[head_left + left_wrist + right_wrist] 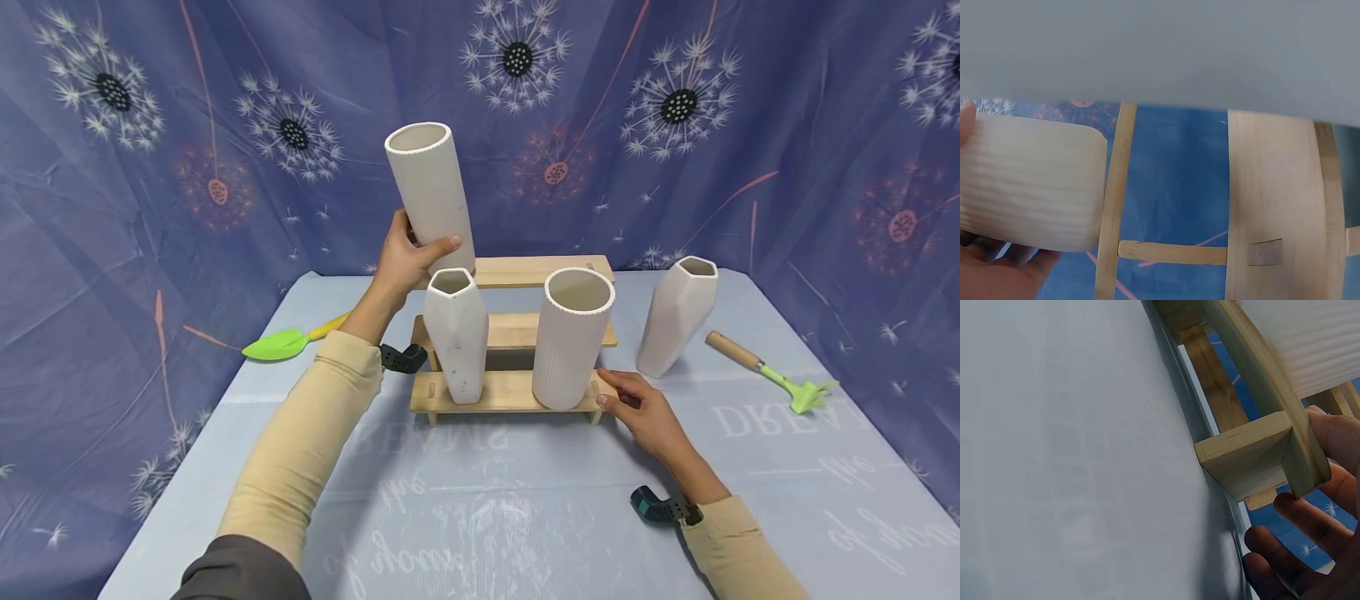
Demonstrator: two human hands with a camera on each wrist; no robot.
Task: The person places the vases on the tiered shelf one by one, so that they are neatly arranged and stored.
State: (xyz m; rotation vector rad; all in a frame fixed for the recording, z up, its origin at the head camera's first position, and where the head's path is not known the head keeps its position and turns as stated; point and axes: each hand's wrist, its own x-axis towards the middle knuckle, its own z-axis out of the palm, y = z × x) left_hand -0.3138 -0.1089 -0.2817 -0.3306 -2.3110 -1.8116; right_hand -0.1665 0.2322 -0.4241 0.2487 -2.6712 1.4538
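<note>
My left hand (pixel 405 260) grips a tall white ribbed cylinder vase (pixel 435 187) by its lower part, thumb across the front. The vase leans a little left, its base close over the top tier of a three-tier wooden stand (pixel 506 390). In the left wrist view the vase's base (pixel 1054 187) shows right beside the wooden edge. Thumb and fingers of my right hand (pixel 643 412) pinch the right end of the lowest shelf (pixel 1310 450). On that shelf stand a faceted white vase (pixel 457 333) at the left and a second ribbed vase (pixel 572 350) at the right.
Right of the stand, another faceted white vase (pixel 677 317) stands on the pale blue tablecloth (pixel 480 517). A green hand rake (pixel 772 375) with a wooden handle lies farther right. A green trowel (pixel 277 344) lies at the left. A dandelion-print curtain (pixel 555 100) hangs behind.
</note>
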